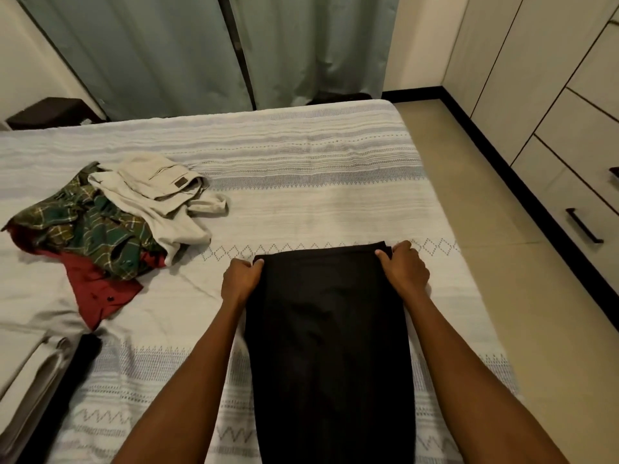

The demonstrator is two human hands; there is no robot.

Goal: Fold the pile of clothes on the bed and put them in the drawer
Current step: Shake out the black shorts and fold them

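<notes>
Black garment (330, 346), green plaid shirt (83, 226)

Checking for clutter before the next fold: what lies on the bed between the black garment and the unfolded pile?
Nothing: in the head view, only bare patterned bedspread separates the black garment from the unfolded pile. The left hand grips the garment's near corner there.

Plenty of bare bedspread (301, 182) beyond the black garment (330, 329), all the way to the curtains (187, 51). Left side's crowded though: the unfolded pile (110, 216) sits there, with a folded stack (37, 373) nearer. Right of the bed is open floor (522, 262) up to the drawers (582, 182).
</notes>
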